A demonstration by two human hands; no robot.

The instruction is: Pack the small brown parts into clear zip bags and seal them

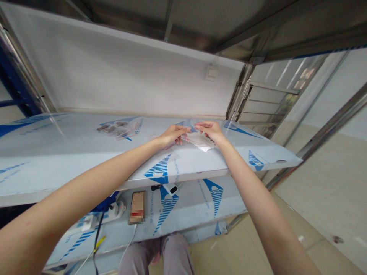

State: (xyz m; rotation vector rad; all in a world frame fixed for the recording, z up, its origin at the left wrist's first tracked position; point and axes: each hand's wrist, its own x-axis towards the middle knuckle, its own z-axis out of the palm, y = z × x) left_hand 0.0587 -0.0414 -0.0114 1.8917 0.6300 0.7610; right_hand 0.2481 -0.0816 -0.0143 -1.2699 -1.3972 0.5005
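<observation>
Two bare hands meet near the middle of the shelf, fingertips almost touching. The left hand [172, 136] and the right hand [209, 131] are both closed in a pinch on a clear plastic bag [198, 140], which has a thin red line along it and lies flat on the shelf between and under them.

Beneath it, a long white sheet-metal shelf [86, 152] is covered in glossy blue-and-white printed film. The words "Protective Film" [172, 198] can be read in several places, and "PE" comes before them near the back. A greyish patch [117, 128] lies on the film to the left, too unclear to name. Plenty of shelf stretches left of the hands, while the right end, with a small oval hole, is much nearer. The front edge runs just below the wrists.

On a lower film-covered shelf [197, 206] sit a smartphone [137, 207], its back blurred, a white power strip [114, 211], and trailing white and black cables. Grey-trousered knees [156, 254] show below.

Behind, a white wall [129, 72] carries a small switch plate [211, 72]. A barred window [269, 95] stands right, steel uprights frame the shelving, and beige floor tiles [323, 214] spread below.
</observation>
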